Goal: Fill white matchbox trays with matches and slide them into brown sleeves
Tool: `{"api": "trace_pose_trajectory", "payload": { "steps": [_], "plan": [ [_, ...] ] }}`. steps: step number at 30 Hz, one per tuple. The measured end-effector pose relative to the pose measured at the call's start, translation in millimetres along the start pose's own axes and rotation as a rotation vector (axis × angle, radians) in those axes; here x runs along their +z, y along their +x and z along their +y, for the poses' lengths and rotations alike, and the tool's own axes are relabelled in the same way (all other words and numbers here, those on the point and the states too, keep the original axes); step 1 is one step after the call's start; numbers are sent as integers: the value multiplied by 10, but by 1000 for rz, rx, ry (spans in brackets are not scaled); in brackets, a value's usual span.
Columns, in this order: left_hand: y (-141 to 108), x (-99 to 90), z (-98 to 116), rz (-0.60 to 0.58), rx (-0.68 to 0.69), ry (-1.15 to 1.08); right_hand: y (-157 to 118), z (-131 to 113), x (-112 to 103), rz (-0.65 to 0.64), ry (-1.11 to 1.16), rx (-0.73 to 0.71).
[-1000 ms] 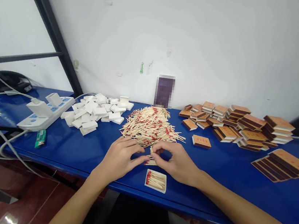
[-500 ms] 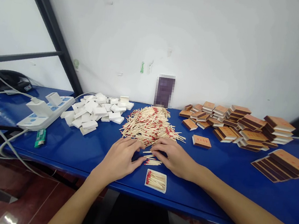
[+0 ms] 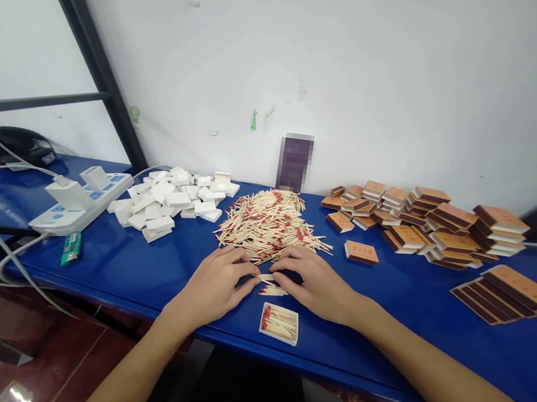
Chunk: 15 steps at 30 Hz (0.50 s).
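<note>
My left hand [image 3: 222, 282] rests at the front of a large pile of red-tipped matches [image 3: 270, 222], its thumb and forefinger closed on the end of a match. Facing it, my right hand [image 3: 314, 285] has its thumb and fingers curled at the other end of the loose matches; whether it grips one is too small to tell. Between and just below the hands lies a small row of matches [image 3: 273, 290] on the blue table [image 3: 164, 279]. Nearer the table's front edge sits a white tray [image 3: 297, 336] holding several matches, red heads to the left.
White empty trays [image 3: 177, 199] are heaped at the left. Orange and brown matchbox covers [image 3: 447, 231] stand stacked at the right, with a fanned group [image 3: 508, 295] nearer. A power strip [image 3: 92, 204] with cables and a green packet [image 3: 71, 247] lie far left.
My left thumb and forefinger have come together at the match ends between the hands. My right hand has barely moved.
</note>
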<state>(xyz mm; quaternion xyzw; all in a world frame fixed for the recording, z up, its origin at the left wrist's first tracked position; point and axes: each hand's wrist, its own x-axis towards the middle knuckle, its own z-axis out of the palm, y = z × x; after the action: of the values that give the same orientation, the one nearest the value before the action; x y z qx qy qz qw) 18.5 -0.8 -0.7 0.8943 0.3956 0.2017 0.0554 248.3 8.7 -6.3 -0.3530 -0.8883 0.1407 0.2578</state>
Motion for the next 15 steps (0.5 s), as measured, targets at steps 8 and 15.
{"api": "trace_pose_trajectory", "payload": {
  "steps": [8, 15],
  "plan": [
    [9, 6, -7, 14, -9, 11, -9, -22, -26, 14, -7, 31],
    [13, 2, -2, 32, -17, 32, -4, -30, -14, 32, 2, 37]
  ]
}}
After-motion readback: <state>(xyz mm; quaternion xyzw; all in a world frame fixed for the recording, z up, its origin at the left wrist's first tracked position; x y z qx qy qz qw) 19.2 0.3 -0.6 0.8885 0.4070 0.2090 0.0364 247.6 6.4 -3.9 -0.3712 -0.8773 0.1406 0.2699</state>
